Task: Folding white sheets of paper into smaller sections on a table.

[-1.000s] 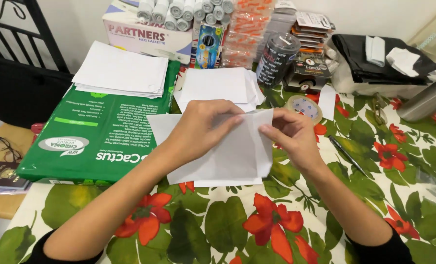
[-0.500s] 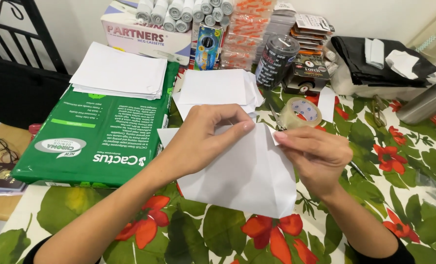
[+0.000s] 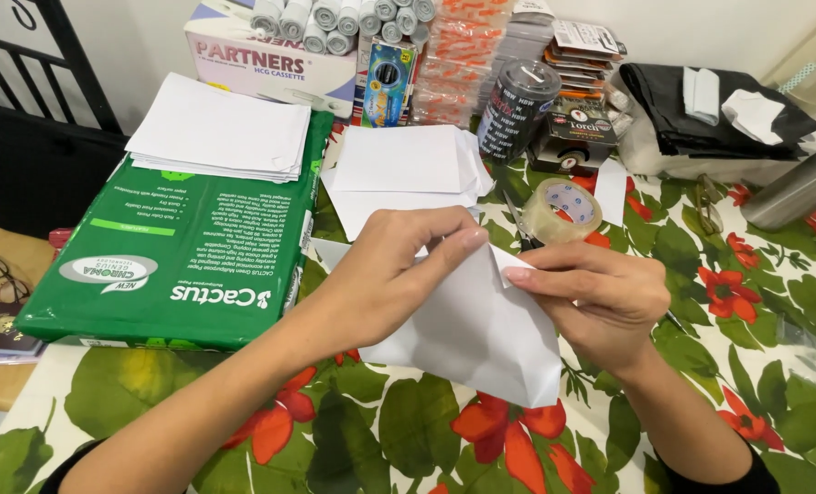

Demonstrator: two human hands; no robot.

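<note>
Folded white paper (image 3: 476, 334) sits between my two hands over the flowered tablecloth (image 3: 737, 302), its long side slanting from upper left down to lower right. My left hand (image 3: 394, 274) pinches its top edge from above; my right hand (image 3: 600, 302) grips the upper right corner, both closed on the sheet. Just beyond, a tape roll (image 3: 562, 209) stands near my right hand, and a green paper ream (image 3: 183, 247) carries loose sheets.

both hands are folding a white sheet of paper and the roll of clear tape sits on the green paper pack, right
Not quite. Both hands, left hand and right hand, do hold the white sheet, but the head view shows the tape roll on the floral tablecloth, not on the green paper pack.
</note>
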